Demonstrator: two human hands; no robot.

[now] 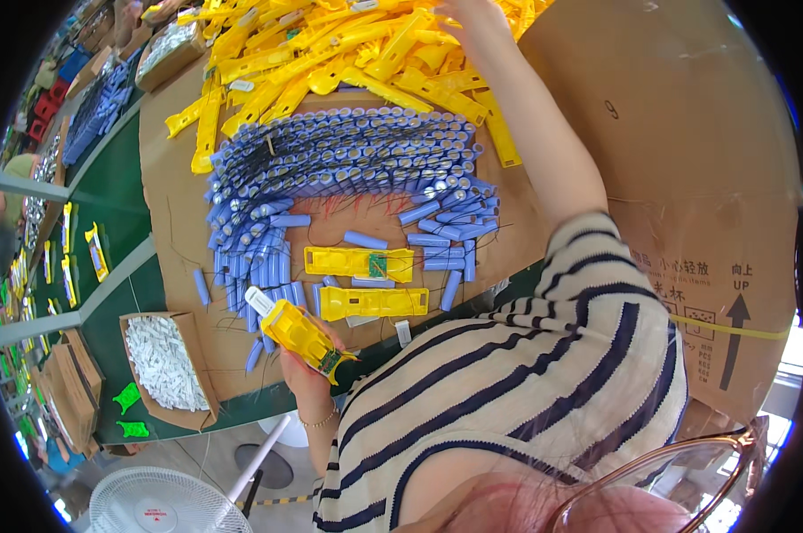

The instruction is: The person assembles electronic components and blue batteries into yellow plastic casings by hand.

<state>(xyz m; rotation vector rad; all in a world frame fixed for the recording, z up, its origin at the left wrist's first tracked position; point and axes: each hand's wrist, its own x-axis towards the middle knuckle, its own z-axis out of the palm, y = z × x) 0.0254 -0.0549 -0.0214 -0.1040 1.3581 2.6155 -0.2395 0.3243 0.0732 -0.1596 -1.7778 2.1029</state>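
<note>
My left hand [306, 377] is closed around a yellow plastic housing [302, 336] that carries a small green circuit board at its lower end and a white piece at its upper end. My right arm stretches far forward, and my right hand [474, 16] is over the heap of yellow plastic housings [330, 53]. The picture's upper edge cuts it off, so its grip cannot be made out. Two more yellow housings lie on the cardboard before me; the farther one [339, 261] has a green board in it, the nearer one [375, 304] shows none.
Stacked blue cylindrical battery cells [348, 151] with thin wires cover the middle, several lying loose. A carton of small white parts [208, 391] stands at the left, near two bright green pieces [128, 397]. A large cardboard sheet [668, 115] rises at the right. A white fan [157, 502] is below left.
</note>
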